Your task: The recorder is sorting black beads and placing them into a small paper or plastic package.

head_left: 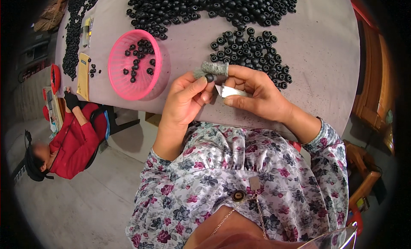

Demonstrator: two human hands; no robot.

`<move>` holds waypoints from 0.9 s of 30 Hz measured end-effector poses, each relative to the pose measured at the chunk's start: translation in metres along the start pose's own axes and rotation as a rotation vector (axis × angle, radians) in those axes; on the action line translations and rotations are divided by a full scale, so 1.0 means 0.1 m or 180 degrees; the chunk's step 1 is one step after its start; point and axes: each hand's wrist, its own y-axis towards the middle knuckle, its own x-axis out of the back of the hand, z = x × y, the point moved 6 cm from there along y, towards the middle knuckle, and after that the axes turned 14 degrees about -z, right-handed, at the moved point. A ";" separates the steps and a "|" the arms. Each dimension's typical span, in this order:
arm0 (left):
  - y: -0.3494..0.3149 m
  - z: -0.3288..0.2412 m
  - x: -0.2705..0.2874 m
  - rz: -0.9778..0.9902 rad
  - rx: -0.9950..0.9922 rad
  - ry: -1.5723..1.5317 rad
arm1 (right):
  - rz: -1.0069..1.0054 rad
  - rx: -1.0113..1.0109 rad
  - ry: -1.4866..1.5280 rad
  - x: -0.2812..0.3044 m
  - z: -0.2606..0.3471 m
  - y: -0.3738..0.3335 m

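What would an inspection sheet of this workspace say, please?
Surface: pinkish-grey tabletop, scattered with dark specks.
Job's things: small black piece and knife, both in hand; large pile of black pieces, smaller cluster nearer; more in pink basket.
Clutter: yellow flat item at the table's left.
Hands: left hand pinches the piece; right hand holds the knife, blade close by; grey finger cover between them.
Cables: nothing seen.
Surroundings: seated co-worker in red, left; wooden furniture, right.
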 end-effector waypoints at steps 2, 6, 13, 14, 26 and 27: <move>0.00 0.03 -0.02 0.0189 0.0118 0.0009 | 0.0100 -0.0144 0.0181 -0.01 -0.01 0.00; -0.02 0.08 -0.04 0.0284 0.0261 0.0074 | 0.0255 -0.0240 0.0276 -0.03 0.01 -0.02; -0.02 0.08 -0.05 0.0269 0.0306 -0.0070 | 0.0212 -0.0298 0.0338 -0.02 0.03 -0.02; -0.02 0.08 -0.05 0.0277 0.0314 -0.0120 | 0.0191 -0.0285 0.0358 -0.02 0.04 -0.02; -0.04 0.08 -0.09 0.0287 0.0259 0.0012 | 0.0175 -0.0344 0.0297 -0.01 0.01 -0.02; -0.03 0.08 -0.08 0.0295 0.0256 0.0008 | 0.0168 -0.0341 0.0302 -0.01 0.01 -0.01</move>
